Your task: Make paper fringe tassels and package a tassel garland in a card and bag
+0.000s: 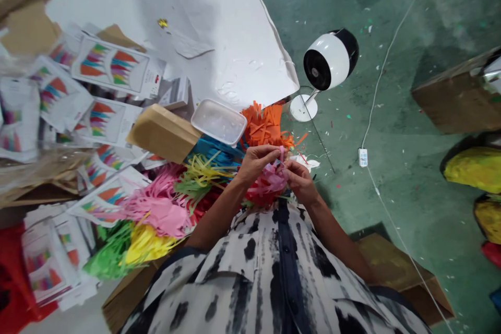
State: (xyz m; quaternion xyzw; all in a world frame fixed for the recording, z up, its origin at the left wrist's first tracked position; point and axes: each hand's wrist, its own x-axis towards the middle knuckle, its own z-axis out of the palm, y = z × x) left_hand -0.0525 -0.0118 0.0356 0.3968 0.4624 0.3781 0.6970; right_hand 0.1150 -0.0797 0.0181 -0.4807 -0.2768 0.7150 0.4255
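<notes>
My left hand (pixel 258 160) pinches the top of a pink paper tassel (pixel 273 178) between thumb and fingers. Just right of it, my right hand (pixel 300 180) has its fingertips closed on the same pink paper. The strips hang down in front of my shirt, with red paper below them. Close beyond my hands lies a bundle of orange fringed paper (pixel 266 124). To the left are blue fringe (pixel 219 150), yellow-green strips (pixel 201 173) and a pink fringe pile (pixel 164 206). Part of the held tassel is hidden behind my fingers.
A clear plastic tub (pixel 219 121) sits beside a brown carton (pixel 164 132) on the white table (pixel 235 26). Printed packets (pixel 113 68) heap up at left. A white fan (pixel 331 60) stands on the green floor, where a cable with a power strip (pixel 363 157) runs.
</notes>
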